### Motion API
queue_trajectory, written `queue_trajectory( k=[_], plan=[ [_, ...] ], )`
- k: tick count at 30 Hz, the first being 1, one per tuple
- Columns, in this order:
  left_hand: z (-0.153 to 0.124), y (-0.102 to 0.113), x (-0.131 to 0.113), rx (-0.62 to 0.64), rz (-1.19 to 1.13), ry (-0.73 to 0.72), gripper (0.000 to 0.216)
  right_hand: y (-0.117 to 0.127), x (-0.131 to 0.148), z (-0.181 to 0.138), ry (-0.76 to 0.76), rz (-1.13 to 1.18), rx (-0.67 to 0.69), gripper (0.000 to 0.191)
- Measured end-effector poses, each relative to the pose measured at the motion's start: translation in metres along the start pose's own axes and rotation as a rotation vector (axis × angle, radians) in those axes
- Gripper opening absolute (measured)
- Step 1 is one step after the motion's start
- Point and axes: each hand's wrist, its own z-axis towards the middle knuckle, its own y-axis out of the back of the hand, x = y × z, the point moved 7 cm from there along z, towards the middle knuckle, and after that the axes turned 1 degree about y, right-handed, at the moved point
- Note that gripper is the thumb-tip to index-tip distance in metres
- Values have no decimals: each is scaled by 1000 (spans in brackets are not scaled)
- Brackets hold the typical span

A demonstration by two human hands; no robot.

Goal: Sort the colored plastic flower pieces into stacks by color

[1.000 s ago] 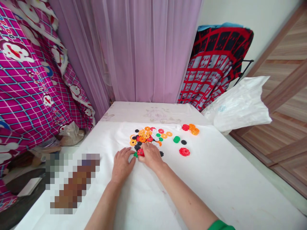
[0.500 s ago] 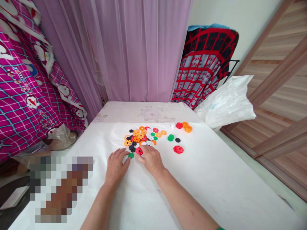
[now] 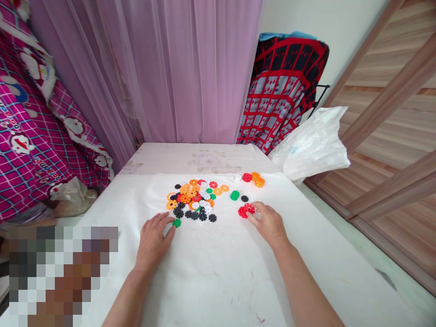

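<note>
My left hand (image 3: 156, 235) rests on the white cloth with its thumb and fingers apart. Beside its fingertips lies a green flower-shaped disc (image 3: 176, 223). On the right, the thumb and fingers of my right hand (image 3: 270, 222) pinch a red flower-shaped disc (image 3: 250, 208) at the small red pile (image 3: 242, 212). Between and beyond my hands spreads a mixed heap of flower-shaped discs (image 3: 185, 198) in orange, black, red, white and green. Close to the red pile are green discs (image 3: 235, 195) and a black disc (image 3: 244, 198).
Farther back on the table (image 3: 204, 272) sit red discs (image 3: 247, 177), orange discs (image 3: 259, 182) and white discs (image 3: 237, 179). A white plastic bag (image 3: 309, 145) stands at the right edge. Purple curtains (image 3: 190, 72) hang behind.
My right hand has moved right from the front of the heap to the red pile, carrying a red disc. My left hand stays by the green disc. The view has shifted slightly.
</note>
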Motion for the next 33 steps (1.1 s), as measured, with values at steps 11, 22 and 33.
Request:
queue_trajectory(
  k=[11,22,33],
  plan=[
    [1,0,2,-9,14,-10,27,2,7,-3,5,-17,57,22],
    [1,1,1,3,19,-28,31,-5,7,-7,-59,-190,298,31],
    [1,2,0,-9,23,-28,29,1,8,-6,-107,-198,327,30]
  ],
)
